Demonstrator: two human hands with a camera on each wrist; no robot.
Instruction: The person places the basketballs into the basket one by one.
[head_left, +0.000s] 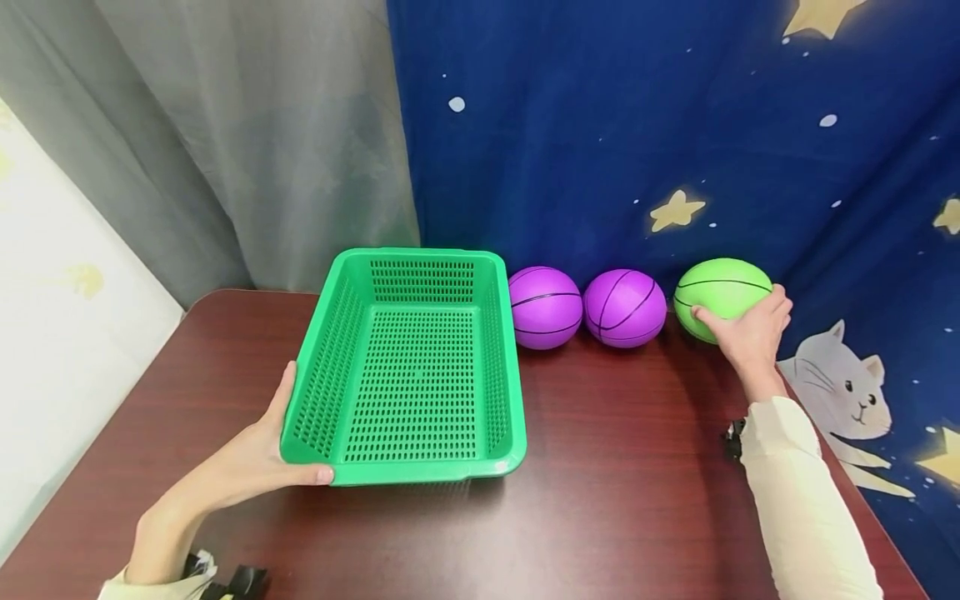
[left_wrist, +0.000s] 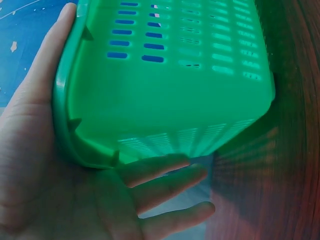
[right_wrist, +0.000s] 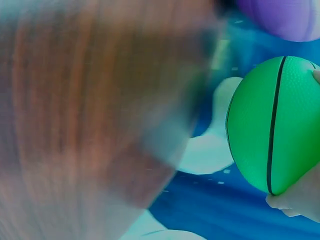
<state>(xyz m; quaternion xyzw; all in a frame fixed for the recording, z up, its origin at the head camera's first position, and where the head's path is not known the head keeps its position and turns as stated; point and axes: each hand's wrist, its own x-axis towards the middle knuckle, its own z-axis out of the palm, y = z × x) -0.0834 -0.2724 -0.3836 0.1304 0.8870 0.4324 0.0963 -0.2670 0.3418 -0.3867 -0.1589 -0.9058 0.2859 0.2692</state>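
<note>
A green plastic basket [head_left: 420, 472] with slotted walls stands at the table's middle left, with nothing in it. My left hand [head_left: 247, 462] holds its near left corner, thumb on the front rim and fingers along the left side. In the left wrist view, the fingers [left_wrist: 165, 185] stretch past the corner under the rim. At the far right, my right hand [head_left: 750, 333] grips a light green toy basketball [head_left: 720, 287], thumb on the near side and fingers on the right. The right wrist view shows this green ball [right_wrist: 270, 125] between thumb and fingers.
Two purple toy basketballs [head_left: 545, 308] [head_left: 626, 308] sit in a row between the basket and the green ball, along the back of the dark wooden table [head_left: 600, 467]. Behind them hangs a blue curtain [head_left: 540, 167] with stars, beside a grey curtain [head_left: 300, 150].
</note>
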